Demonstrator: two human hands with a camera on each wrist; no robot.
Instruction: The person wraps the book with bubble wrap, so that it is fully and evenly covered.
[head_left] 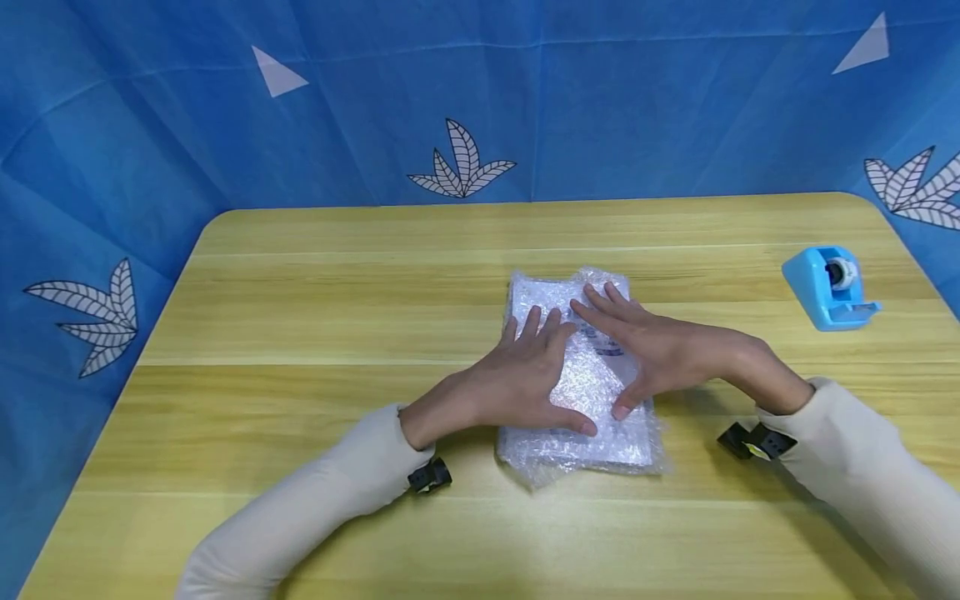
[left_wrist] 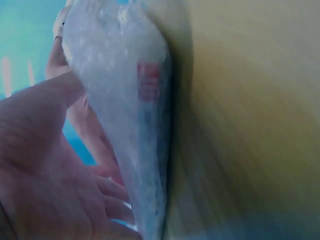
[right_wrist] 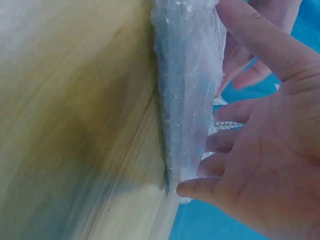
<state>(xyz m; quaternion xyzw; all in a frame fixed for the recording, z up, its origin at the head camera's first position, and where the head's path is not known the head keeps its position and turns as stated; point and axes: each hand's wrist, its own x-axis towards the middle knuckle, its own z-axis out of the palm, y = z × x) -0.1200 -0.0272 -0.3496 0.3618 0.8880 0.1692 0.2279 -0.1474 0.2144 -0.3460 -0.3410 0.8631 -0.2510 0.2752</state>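
A flat, rectangular package in bubble wrap (head_left: 588,383) lies on the table, with dark print showing through near its upper right. The left hand (head_left: 525,379) rests on its left half, fingers straight and spread. On the right half lies the right hand (head_left: 660,346), also spread, its thumb close to the left thumb. In the left wrist view the wrapped package (left_wrist: 120,60) shows a red printed patch (left_wrist: 148,80) on its side. From the right wrist, the fingers extend over the wrap's top face (right_wrist: 200,75), and its layered edge faces the camera.
A blue tape dispenser (head_left: 817,292) with a roll of tape (head_left: 842,272) stands at the right of the wooden table (head_left: 337,308). Loose bubble wrap (head_left: 540,475) sticks out at the package's near edge. A blue patterned cloth (head_left: 600,108) hangs behind the table.
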